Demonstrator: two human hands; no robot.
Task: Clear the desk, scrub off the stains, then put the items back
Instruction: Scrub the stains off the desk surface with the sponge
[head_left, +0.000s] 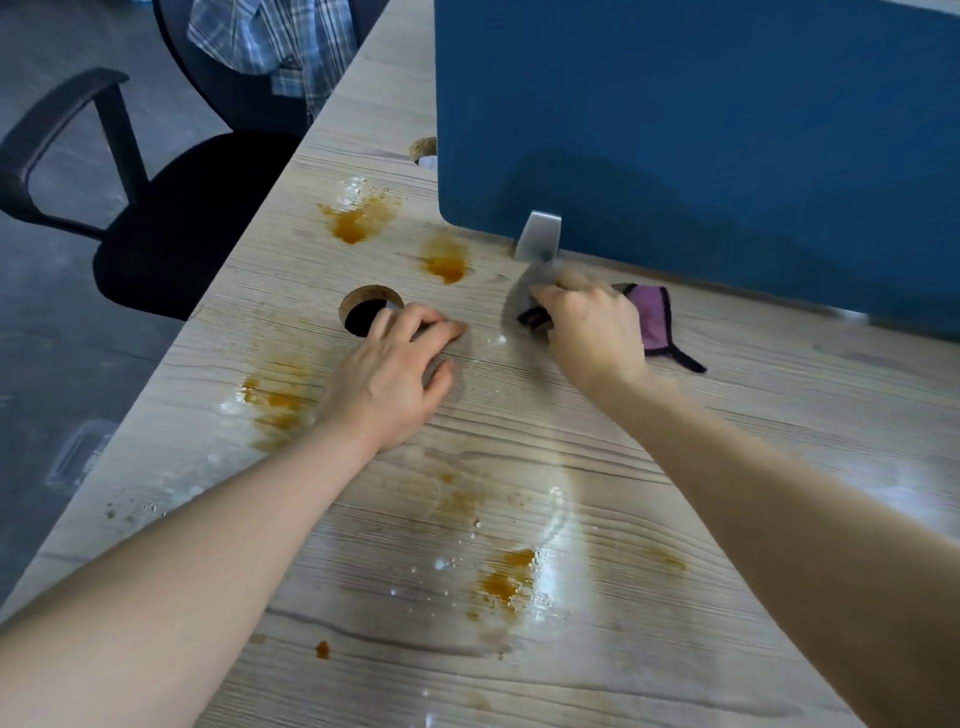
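A light wooden desk (675, 415) carries several orange-brown stains, among them a stain at the far left (356, 223), one near the divider (447, 262) and one close to me (506, 577). Wet patches glisten around them. My right hand (587, 332) grips a purple cloth with a dark border (654, 325) and presses it on the desk just in front of the divider's bracket. My left hand (395, 369) rests on the desktop with its fingers bent, beside a round cable hole (370, 310). It holds nothing.
A blue divider panel (701, 130) stands along the back of the desk on a grey bracket (540, 236). A black office chair (156, 218) with a checked shirt (275, 41) over its back stands to the left. The desk's left edge runs diagonally.
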